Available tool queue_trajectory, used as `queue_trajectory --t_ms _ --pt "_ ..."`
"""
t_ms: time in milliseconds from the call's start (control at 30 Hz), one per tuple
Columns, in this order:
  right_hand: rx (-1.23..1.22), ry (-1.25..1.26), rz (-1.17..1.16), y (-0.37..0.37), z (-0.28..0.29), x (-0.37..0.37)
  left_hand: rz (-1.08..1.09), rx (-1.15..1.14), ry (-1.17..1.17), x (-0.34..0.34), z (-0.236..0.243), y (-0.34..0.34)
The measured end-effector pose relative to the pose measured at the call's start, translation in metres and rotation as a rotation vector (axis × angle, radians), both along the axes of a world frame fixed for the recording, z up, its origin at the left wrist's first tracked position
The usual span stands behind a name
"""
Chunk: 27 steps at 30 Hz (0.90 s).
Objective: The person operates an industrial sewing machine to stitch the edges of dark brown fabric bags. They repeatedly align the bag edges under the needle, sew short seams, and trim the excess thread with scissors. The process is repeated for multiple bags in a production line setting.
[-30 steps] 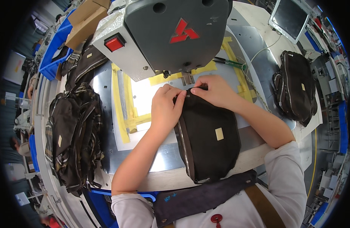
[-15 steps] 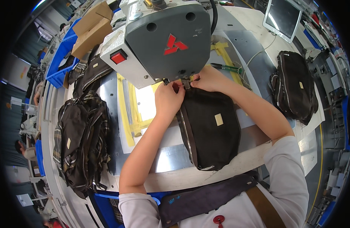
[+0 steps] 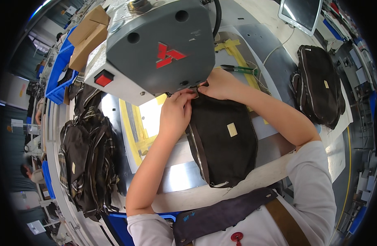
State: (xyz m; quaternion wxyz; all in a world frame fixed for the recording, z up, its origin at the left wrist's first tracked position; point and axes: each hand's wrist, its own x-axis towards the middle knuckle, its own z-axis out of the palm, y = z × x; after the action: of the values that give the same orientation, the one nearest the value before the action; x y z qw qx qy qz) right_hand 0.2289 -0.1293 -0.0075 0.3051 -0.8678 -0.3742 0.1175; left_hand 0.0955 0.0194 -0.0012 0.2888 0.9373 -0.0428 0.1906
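Observation:
A dark brown zippered bag [image 3: 221,143] with a small cream label lies flat on the metal work plate, its far end under the head of a grey sewing machine [image 3: 164,49]. My left hand [image 3: 177,108] pinches the bag's far left corner by the machine foot. On the other side of that end, my right hand [image 3: 222,85] grips the bag's edge, thumb and fingers closed. The needle area between my fingertips is mostly hidden by the machine head.
At left lies a pile of dark bags with plaid lining [image 3: 88,164]; another dark bag [image 3: 320,86] rests at right. Behind the pile stand a blue bin [image 3: 57,88] and a cardboard box [image 3: 88,41]. Green-handled tweezers [image 3: 239,69] and a screen [image 3: 301,14] are beyond my right hand.
My view has shifted slightly, so the machine head sits farther left. Both hands keep their hold at the bag's far end, with the left fingers now flatter and closer together.

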Motion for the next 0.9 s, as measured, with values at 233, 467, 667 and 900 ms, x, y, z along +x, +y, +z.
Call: queue_trajectory --t_ms 233,467,667,900 --pt "-0.075 0.059 0.013 -0.004 0.019 -0.006 -0.097 0.204 -0.076 -0.004 0.004 -0.003" --pt "-0.098 0.003 0.027 -0.004 0.021 -0.010 -0.112 0.223 -0.020 -0.003 0.008 -0.003" --pt "0.052 -0.123 -0.016 -0.008 0.011 -0.008 -0.099 0.229 -0.017 -0.005 0.011 -0.007" --pt "-0.004 -0.042 0.004 -0.002 0.014 0.002 -0.110 0.216 -0.015 -0.004 0.011 -0.006"
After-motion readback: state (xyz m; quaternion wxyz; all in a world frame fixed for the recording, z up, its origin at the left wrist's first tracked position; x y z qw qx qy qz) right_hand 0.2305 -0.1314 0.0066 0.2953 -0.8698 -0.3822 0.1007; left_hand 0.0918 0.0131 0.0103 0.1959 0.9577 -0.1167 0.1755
